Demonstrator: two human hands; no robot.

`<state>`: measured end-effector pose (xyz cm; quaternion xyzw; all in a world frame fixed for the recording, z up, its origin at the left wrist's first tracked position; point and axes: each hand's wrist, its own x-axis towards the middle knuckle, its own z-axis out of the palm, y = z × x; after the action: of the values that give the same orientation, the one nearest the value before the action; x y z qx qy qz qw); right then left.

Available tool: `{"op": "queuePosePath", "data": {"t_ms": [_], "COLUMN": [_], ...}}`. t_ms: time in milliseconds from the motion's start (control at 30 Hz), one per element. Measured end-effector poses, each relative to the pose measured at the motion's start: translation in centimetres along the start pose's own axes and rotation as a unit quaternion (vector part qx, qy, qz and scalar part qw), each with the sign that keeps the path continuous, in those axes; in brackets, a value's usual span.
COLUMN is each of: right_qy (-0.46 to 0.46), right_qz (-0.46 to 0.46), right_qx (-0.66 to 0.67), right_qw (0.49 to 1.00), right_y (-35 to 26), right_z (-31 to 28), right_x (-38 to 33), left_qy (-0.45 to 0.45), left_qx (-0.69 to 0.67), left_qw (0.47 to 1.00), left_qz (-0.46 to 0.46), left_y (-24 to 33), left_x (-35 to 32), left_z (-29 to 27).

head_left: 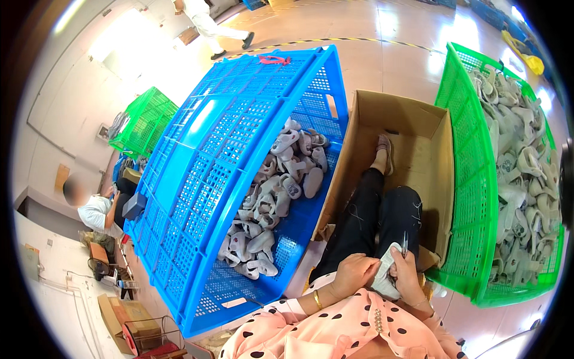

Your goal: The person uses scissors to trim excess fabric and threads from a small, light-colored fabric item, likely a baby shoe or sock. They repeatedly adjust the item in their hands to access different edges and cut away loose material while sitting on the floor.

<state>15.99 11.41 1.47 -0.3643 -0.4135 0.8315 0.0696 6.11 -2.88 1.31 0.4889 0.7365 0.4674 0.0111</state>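
Observation:
In my lap, just above my knees, I hold a pale grey fabric shoe piece (385, 275) between both hands. My left hand (356, 275) is closed, its fingertips pinching the near-left edge of the piece. Wrapped round the other side is my right hand (406, 276), also closed. From its fingers a slim metal blade (405, 241), like that of thread snips, points upward; its handle is hidden in the hand. Left of my legs, a pile of similar grey shoes (266, 200) lies in a tipped blue plastic crate (197, 137).
My legs rest in an open cardboard box (412, 155). To the right stands a green crate (472, 179) heaped with grey shoe pieces (520, 179). Another green crate (145, 122) and a seated person (98, 209) are at far left. Another person (203, 24) walks at the back.

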Motion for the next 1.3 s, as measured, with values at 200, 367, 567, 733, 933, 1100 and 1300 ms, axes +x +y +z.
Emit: {"op": "queuePosePath", "data": {"t_ms": [200, 367, 567, 733, 933, 1100, 1300], "right_qy": [0.017, 0.009, -0.002, -0.009, -0.004, 0.087, 0.015], "right_qz": [0.009, 0.008, -0.023, -0.025, -0.101, -0.327, -0.35], "right_qx": [-0.027, -0.036, -0.086, -0.115, -0.219, -0.475, -0.675], "right_qw": [0.999, 0.999, 0.996, 0.993, 0.971, 0.812, 0.649], "right_y": [0.0, 0.3, -0.2, 0.4, 0.9, 0.4, -3.6], "right_z": [-0.4, -0.6, 0.6, 0.1, -0.2, -1.3, -1.2], "right_x": [0.5, 1.3, 1.5, 2.8, 3.7, 2.4, 0.7], "left_qy": [-0.011, 0.005, -0.041, -0.015, -0.02, -0.034, 0.013], "left_qx": [0.006, -0.064, -0.059, -0.051, -0.072, -0.081, -0.161], "left_qw": [0.998, 0.993, 0.99, 0.993, 0.987, 0.974, 0.945], "left_qz": [-0.067, -0.101, -0.119, -0.109, -0.143, -0.207, -0.285], "left_y": [-0.1, 0.5, 0.3, -0.5, -1.1, -2.2, -2.8], "left_x": [-0.7, -0.2, 0.0, -0.5, -0.7, -1.1, 0.3], "left_z": [0.7, 0.2, -0.5, -0.1, 0.2, 0.6, 2.3]}}
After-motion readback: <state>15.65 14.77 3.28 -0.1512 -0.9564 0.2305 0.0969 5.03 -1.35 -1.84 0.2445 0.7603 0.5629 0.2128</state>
